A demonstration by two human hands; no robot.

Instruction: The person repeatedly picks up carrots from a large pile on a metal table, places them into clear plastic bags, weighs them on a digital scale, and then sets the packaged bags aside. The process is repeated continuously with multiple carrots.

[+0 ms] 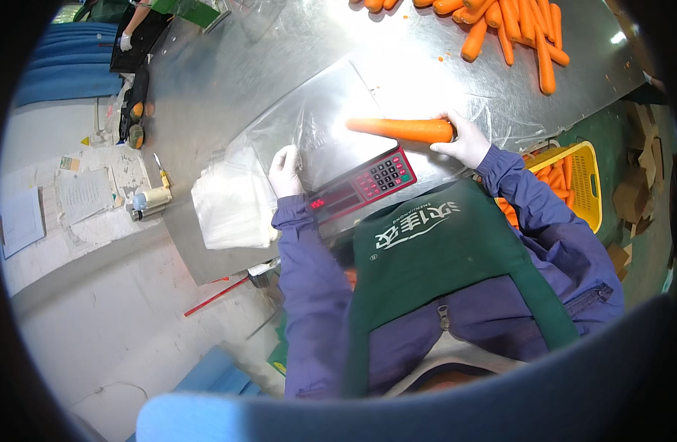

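Note:
My right hand (466, 141), in a white glove, grips a large carrot (399, 129) by its thick end. The carrot's tapered end points left, above the platform of a digital scale. My gloved left hand (286, 172) pinches the near edge of a clear plastic bag (322, 119) spread over the scale. Below the bag, the scale's red keypad panel (366, 182) faces me with its display lit. Glare and the clear film hide most of the platform. Beside my left wrist lies a stack of white plastic bags (233, 201).
Several carrots (515, 27) are heaped at the far right of the metal table (206, 83). A yellow crate (589, 188) with carrots stands to my right. At left, a white ledge (84, 226) bears papers and a cylindrical container (150, 199). Another person's gloved hand (125, 42) shows at top left.

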